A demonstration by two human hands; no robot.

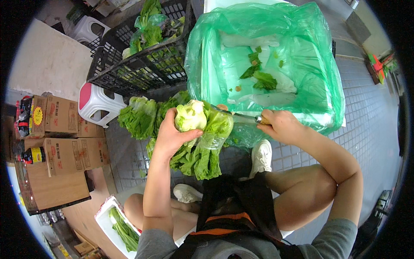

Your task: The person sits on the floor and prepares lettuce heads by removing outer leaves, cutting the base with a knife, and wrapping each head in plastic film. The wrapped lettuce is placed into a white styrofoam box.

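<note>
My left hand (177,134) is closed round a head of lettuce (192,115), its pale base turned up and its green leaves hanging below. Clear plastic film seems to wrap part of those leaves. A knife (241,115) with a wooden handle is gripped in my right hand (278,125). Its blade points left, close beside the lettuce base; I cannot tell whether they touch. A small round brownish slice (222,107) is by the blade. More lettuce heads (138,117) sit to the left of my left hand, low near the floor.
Ahead stands a box lined with a green plastic bag (317,73), holding loose leaves (264,80). A black crate (129,64) of greens is at the far left. Near it are a white stool with a red top (100,100) and cardboard boxes (69,151). A white foam box (108,216) holds leafy greens.
</note>
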